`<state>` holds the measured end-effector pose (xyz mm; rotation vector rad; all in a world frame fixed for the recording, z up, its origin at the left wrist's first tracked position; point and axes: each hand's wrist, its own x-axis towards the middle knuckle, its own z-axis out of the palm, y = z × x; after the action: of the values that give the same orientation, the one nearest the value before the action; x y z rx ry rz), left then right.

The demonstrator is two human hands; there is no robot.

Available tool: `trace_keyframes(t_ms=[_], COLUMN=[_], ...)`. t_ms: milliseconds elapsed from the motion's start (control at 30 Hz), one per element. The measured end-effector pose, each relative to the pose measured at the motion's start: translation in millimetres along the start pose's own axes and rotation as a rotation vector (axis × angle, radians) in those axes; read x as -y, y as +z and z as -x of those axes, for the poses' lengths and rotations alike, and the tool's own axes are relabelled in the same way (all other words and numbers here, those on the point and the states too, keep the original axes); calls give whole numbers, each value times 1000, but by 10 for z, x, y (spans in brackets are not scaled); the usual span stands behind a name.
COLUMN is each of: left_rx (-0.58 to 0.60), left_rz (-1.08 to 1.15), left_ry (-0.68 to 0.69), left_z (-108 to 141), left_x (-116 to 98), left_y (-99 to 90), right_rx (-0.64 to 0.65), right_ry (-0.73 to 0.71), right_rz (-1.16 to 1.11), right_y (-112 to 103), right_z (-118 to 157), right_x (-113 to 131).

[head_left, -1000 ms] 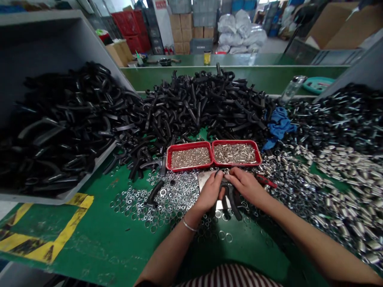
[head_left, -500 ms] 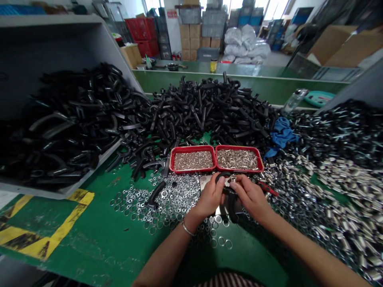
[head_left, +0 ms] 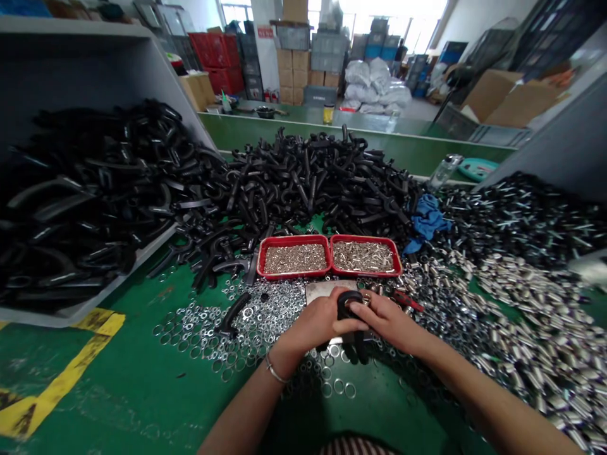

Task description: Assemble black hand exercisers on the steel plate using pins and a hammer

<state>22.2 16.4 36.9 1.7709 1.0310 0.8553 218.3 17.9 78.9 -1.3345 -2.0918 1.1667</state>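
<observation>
Head view: two hands, one black curved part (head_left: pixel 350 295) in work, positioned above one metal plate (head_left: pixel 315 289). Left hand (head_left: pixel 315 321) is clamped on the part; right hand (head_left: pixel 391 323) presses at its looped end, though whether the fingers close on it cannot be told. Two red trays (head_left: pixel 294 276) stand side by side just beyond the plate. One red-handled tool (head_left: pixel 408 301) lies near the right hand; one blue cloth (head_left: pixel 429 218) lies farther off. Silver rings (head_left: pixel 338 385) and metal cylinders (head_left: pixel 502 278) exceed counting. One grey bin (head_left: pixel 164 82) bounds the left, its lower edge near yellow-black tape (head_left: pixel 71 373). Open bench surface (head_left: pixel 156 404) extends at lower left; cylinders crowd the right, limiting room there.
</observation>
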Motion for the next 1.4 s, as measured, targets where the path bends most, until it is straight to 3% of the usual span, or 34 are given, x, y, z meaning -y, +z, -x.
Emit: trace_keyframes(t_ms=[233, 400, 500, 600, 700, 867, 1000, 1100, 1267, 1400], left_rx=[16, -16, -72, -66, -27, -121, 28, 130, 80, 39], left_rz=[-149, -127, -196, -395, -534, -540, -871, -1073, -1137, -1203], left_ry=[-23, -39, 3, 7, 7, 45, 124, 138, 98, 39], left_z=[41, 7, -83, -176, -248, -625, -1170, -1413, -1393, -1314], left_x=[-155, -98, 17, 110, 105, -61, -75, 13, 90, 24], left_y=[146, 167, 98, 44, 7, -72, -39, 52, 145, 167], right_rx=[-29, -27, -8, -193, -333, -249, -241, -255, -349, -450], right_ry=[24, 5, -40, -173, -169, -137, -152, -169, -257, -232], right_rz=[147, 221, 326, 467, 692, 922, 969, 987, 870, 766], right_y=[16, 93, -24, -301, -563, -630, -540, -504, -441, -452], right_z=[156, 141, -66, -386, -698, -957, -972, -941, -940, -889], right_x=[-26, -201, -244, -325, -514, -803, -804, -791, -889, -916])
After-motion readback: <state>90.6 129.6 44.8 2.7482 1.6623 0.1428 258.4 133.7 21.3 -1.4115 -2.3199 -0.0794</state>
